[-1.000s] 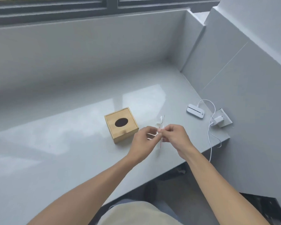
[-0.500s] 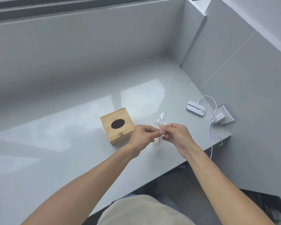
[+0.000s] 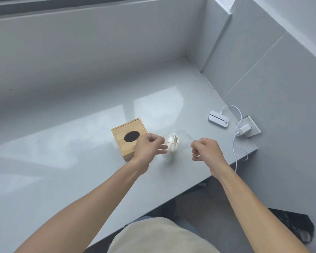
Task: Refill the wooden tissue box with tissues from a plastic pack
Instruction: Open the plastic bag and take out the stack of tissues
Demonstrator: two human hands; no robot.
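Hands apart above desk (image 3: 62, 179) near front edge: left hand (image 3: 148, 148), right hand (image 3: 206, 150) fingers pinching clear plastic pack (image 3: 171, 141); wooden tissue box (image 3: 129, 136) beside left.

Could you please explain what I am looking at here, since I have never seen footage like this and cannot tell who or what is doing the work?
There is no machine here: a person works with two bare hands, and the single picture comes from a camera worn on their head, looking forward and down. The left hand and the right hand are held apart above a glossy grey counter, and between them they stretch a thin clear plastic wrapper. It is blurred, so I cannot tell what it contains. Each hand's fingers are closed, pinching an end of it. On the counter, just beyond the left hand, stands a wooden tissue box with a dark oval opening on top. Further right lies a small white device, cabled to a white charger plugged into a wall socket.
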